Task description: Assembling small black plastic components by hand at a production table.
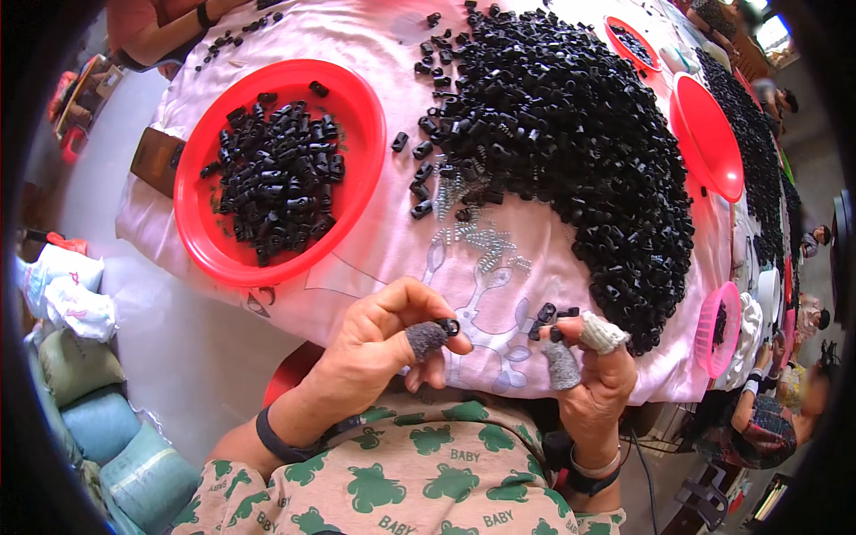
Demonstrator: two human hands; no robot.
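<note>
My left hand (374, 339) is pinched around a small black plastic cord lock (449, 327), its round hole showing at the fingertips. A dark knitted cover wraps the thumb. Just to the right, my right hand (596, 370) has pale and grey knitted covers on its fingers. It is closed on small black cord lock parts (557, 333) at its fingertips, beside another black piece (546, 313). Beyond my hands, small metal springs (481, 241) lie scattered on the pink cloth (374, 267). A large heap of black cord lock parts (553, 107) spreads behind them.
A red basin (373, 183) holding several black cord locks stands at the left, by a brown box (157, 160). Another red basin (713, 143) leans beyond the heap; a pink basket (719, 330) sits at the right edge. Other people work around the table.
</note>
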